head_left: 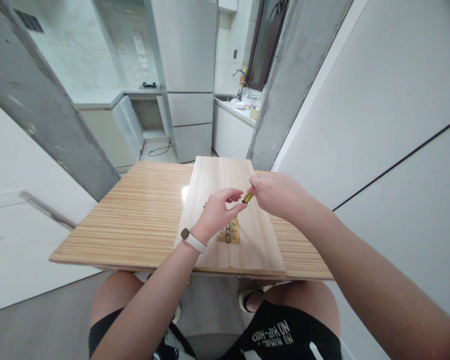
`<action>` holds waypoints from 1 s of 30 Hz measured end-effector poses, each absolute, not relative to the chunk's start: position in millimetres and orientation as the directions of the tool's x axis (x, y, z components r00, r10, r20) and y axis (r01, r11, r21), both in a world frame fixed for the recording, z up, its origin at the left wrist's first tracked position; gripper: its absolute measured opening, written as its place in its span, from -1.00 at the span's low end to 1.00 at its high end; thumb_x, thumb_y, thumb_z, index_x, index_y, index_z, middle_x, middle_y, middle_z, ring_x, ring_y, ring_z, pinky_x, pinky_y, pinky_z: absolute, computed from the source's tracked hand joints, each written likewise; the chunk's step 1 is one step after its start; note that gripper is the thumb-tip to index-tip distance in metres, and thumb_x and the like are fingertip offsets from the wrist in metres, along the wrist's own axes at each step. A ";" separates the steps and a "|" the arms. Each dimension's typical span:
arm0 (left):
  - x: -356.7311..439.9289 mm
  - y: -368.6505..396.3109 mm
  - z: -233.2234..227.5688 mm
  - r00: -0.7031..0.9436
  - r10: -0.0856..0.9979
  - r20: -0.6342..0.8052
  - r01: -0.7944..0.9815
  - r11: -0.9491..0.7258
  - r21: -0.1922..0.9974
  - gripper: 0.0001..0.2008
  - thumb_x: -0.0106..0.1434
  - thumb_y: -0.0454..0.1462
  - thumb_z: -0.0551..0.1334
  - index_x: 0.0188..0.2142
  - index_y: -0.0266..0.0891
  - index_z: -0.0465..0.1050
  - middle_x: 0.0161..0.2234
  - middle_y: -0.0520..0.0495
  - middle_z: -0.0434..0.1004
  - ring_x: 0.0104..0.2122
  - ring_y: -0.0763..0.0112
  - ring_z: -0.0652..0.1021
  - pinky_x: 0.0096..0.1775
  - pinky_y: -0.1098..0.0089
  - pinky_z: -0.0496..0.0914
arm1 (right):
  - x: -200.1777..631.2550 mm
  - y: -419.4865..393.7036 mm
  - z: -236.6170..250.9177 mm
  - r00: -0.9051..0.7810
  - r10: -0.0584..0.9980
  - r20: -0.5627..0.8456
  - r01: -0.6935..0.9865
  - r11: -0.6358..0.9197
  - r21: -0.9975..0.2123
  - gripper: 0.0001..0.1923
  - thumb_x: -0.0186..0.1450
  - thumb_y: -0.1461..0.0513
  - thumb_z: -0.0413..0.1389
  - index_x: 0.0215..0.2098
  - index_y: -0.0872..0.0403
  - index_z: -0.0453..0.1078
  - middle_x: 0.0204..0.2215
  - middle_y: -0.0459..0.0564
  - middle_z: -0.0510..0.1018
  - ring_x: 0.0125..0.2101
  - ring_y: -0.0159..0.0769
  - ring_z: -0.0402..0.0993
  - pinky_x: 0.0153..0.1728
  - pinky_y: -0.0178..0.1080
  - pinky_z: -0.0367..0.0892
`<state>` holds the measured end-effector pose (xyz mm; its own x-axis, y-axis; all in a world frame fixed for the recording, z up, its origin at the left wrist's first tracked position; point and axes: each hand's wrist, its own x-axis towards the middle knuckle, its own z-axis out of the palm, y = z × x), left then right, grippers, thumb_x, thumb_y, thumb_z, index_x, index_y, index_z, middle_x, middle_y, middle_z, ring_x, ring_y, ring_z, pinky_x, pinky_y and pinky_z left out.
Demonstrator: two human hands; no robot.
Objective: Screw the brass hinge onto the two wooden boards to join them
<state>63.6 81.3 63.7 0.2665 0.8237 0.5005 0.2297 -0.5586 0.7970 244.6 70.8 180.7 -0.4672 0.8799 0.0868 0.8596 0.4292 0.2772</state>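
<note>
My right hand (272,192) is closed around a small yellow-and-black screwdriver (249,195), its dark end pointing down to the left. My left hand (221,210), a pale-strapped watch (192,240) on its wrist, is curved with thumb and fingers apart. Its thumb tip meets the screwdriver's dark end; anything tiny there is too small to make out. Beneath the left hand, a gold-coloured hinge (228,233) lies across the seam between two light wooden boards (253,245), partly covered by the hand. Small dark bits show by the left knuckles, mostly hidden.
The boards rest on a striped wooden table (135,215), whose near edge is just above my knees. Beyond it stand a fridge (189,55), a counter with a sink tap (240,80), and an open low cabinet (148,115). A white panel (378,125) rises close on the right.
</note>
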 end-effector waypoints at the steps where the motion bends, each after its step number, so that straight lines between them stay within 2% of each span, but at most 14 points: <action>1: 63.8 81.3 63.4 0.263 0.821 0.507 0.234 -0.564 0.792 -0.76 0.30 -0.26 0.44 -0.04 -0.20 0.60 -0.14 -0.10 0.70 -0.18 0.31 0.66 -0.10 0.25 0.57 | 244.6 71.0 180.7 -0.463 0.883 0.082 0.862 0.426 0.275 -0.68 0.52 0.18 -0.04 -0.21 0.13 0.51 -0.31 0.20 0.66 -0.29 -0.05 0.60 -0.38 -0.16 0.15; 8: 71.9 77.6 64.0 0.260 0.800 0.541 0.283 -0.598 0.750 -0.75 0.30 -0.26 0.43 -0.02 -0.16 0.60 -0.16 -0.08 0.71 -0.21 0.30 0.66 -0.14 0.26 0.58 | 234.5 63.8 184.6 -0.431 0.900 0.067 0.876 0.400 0.269 -0.71 0.47 0.19 0.04 -0.21 0.18 0.55 -0.32 0.28 0.66 -0.28 -0.02 0.63 -0.37 -0.17 0.25; 16: 83.1 69.7 62.1 0.180 0.811 0.557 0.358 -0.581 0.730 -0.88 0.36 -0.29 0.33 -0.12 -0.17 0.62 -0.24 -0.07 0.70 -0.24 0.30 0.66 -0.19 0.30 0.57 | 224.2 56.6 183.0 -0.439 0.892 0.104 0.872 0.396 0.287 -0.63 0.52 0.19 -0.02 -0.26 0.21 0.55 -0.36 0.29 0.66 -0.32 -0.03 0.66 -0.42 -0.19 0.22; 22: 76.9 75.1 62.0 0.298 0.797 0.526 0.233 -0.595 0.769 -0.82 0.45 -0.26 0.23 -0.05 -0.19 0.61 -0.16 -0.09 0.70 -0.22 0.32 0.64 -0.14 0.33 0.55 | 227.9 63.2 172.7 -0.432 0.887 0.163 0.877 0.371 0.306 -0.53 0.55 0.07 -0.03 -0.29 0.18 0.57 -0.38 0.28 0.67 -0.32 -0.03 0.65 -0.41 -0.18 0.20; 27: 67.5 83.7 59.7 0.389 0.783 0.485 0.166 -0.577 0.799 -0.84 0.45 -0.27 0.23 -0.11 -0.22 0.60 -0.18 -0.08 0.69 -0.22 0.33 0.62 -0.20 0.38 0.51 | 222.7 60.3 166.7 -0.309 0.931 0.196 0.940 0.268 0.210 -0.44 0.55 -0.01 -0.07 -0.30 0.17 0.60 -0.39 0.28 0.67 -0.34 0.01 0.63 -0.41 -0.15 0.17; 30: 65.0 87.6 57.9 0.384 0.798 0.464 0.174 -0.556 0.813 -0.85 0.43 -0.27 0.24 -0.16 -0.25 0.60 -0.23 -0.10 0.69 -0.24 0.30 0.63 -0.20 0.36 0.50 | 223.9 62.0 164.0 -0.279 0.917 0.286 0.959 0.279 0.041 -0.48 0.50 -0.06 0.02 -0.36 0.14 0.55 -0.40 0.23 0.66 -0.35 -0.05 0.59 -0.37 -0.15 0.20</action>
<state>65.0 87.6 57.9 0.3845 0.7982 0.4638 0.1744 -0.5562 0.8126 223.9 62.0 164.0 -0.2790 0.9166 0.2864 0.9594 0.2791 0.0411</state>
